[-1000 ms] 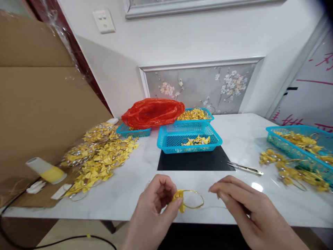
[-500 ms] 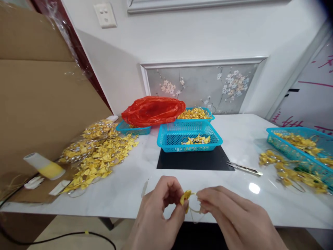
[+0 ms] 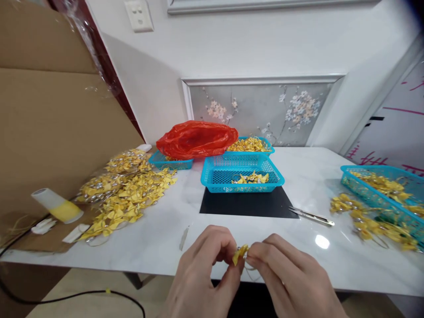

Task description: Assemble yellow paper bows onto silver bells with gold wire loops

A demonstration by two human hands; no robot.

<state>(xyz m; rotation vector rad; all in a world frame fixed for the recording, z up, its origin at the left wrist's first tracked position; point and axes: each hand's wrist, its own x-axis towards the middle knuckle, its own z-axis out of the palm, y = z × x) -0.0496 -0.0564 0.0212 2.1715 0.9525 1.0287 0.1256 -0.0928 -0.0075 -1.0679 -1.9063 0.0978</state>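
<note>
At the table's front edge, my left hand (image 3: 205, 269) pinches a small yellow ribbon flower (image 3: 240, 254) between thumb and fingers. My right hand (image 3: 291, 271) is closed at the flower's right side, its fingertips pressed together on a thin cord (image 3: 253, 269) that loops down below. Exactly where the cord meets the flower is hidden by my fingers. Beyond my hands, a blue plastic basket (image 3: 242, 188) holding a few yellow flowers stands on a black mat (image 3: 245, 205). Silver tweezers (image 3: 313, 216) lie at the mat's right corner.
To the left spreads a pile of yellow flower strands with silvery beads (image 3: 129, 198), near a yellow-and-white roll (image 3: 58, 205). A red plastic bag (image 3: 197, 139) lies over baskets at the back. More strands (image 3: 371, 221) lie beside the right-hand basket (image 3: 374, 187).
My right hand has moved left, closer to the flower, so the gap between my hands is smaller. The flower has turned slightly. The view has shifted a little.
</note>
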